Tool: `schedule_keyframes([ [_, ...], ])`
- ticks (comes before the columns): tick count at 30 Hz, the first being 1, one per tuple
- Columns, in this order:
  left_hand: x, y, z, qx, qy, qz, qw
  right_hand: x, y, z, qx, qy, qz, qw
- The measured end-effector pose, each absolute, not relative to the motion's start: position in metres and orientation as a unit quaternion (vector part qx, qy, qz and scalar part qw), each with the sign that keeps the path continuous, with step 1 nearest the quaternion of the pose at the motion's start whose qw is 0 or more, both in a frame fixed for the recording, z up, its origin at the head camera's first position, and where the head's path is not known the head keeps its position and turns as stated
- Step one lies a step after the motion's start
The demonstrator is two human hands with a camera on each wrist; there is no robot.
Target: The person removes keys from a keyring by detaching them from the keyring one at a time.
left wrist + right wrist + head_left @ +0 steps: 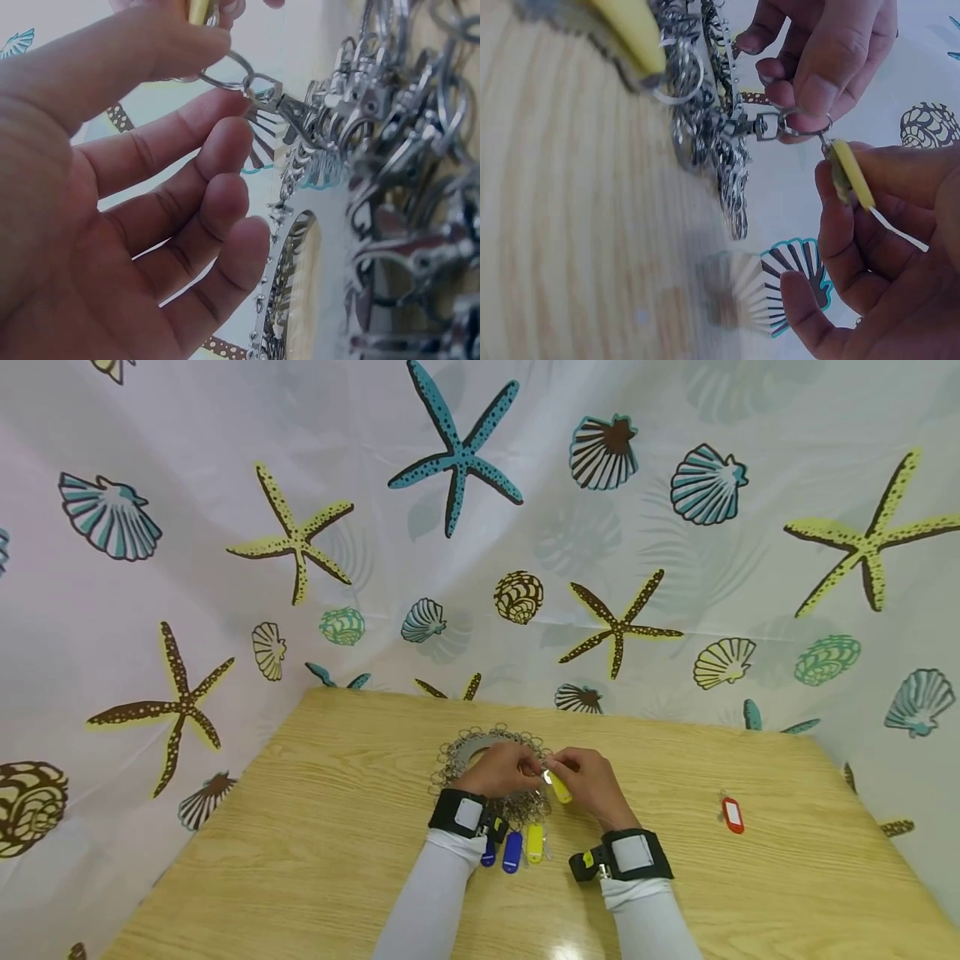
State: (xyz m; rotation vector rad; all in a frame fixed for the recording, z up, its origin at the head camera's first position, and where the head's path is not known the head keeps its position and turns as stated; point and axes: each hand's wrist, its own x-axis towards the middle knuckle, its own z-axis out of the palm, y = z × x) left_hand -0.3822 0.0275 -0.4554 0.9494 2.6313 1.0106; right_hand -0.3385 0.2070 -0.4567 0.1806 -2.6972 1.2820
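A grey ring-shaped metal plate (474,748) lies on the wooden table, its edge hung all around with small swivel clasps and split rings. My left hand (498,770) is over its right part. In the right wrist view the left thumb and index finger pinch a split ring (806,133) linked to one swivel clasp (767,126). Just to the right, my right hand (592,781) pinches a yellow key tag (853,174) with a key (838,176) lying against it. The tag's small loop meets the split ring at the left fingertips.
Two blue key tags (512,852) and another yellow key tag (534,842) hang at the plate's near edge, close to the left wrist. A red key tag (732,814) lies alone to the right. A shell-and-starfish-patterned curtain (465,552) stands behind the table.
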Motion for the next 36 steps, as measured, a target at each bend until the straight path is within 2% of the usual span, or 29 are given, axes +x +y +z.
schedule_keyframes([
  [15,-0.376,0.041,-0.459,0.335,0.886,0.309,0.087,-0.333,0.254,-0.441,0.043,-0.907,0.408,0.095],
  [21,-0.374,0.040,-0.456,0.349,0.882,0.310,0.071,-0.328,0.293,-0.428,0.041,-0.919,0.379,0.104],
  [28,-0.375,0.038,-0.454,0.350,0.874,0.331,0.069,-0.316,0.351,-0.418,-0.002,-0.934,0.348,0.082],
  [36,-0.375,0.040,-0.458,0.358,0.868,0.338,0.063,-0.312,0.392,-0.425,-0.038,-0.944,0.322,0.062],
])
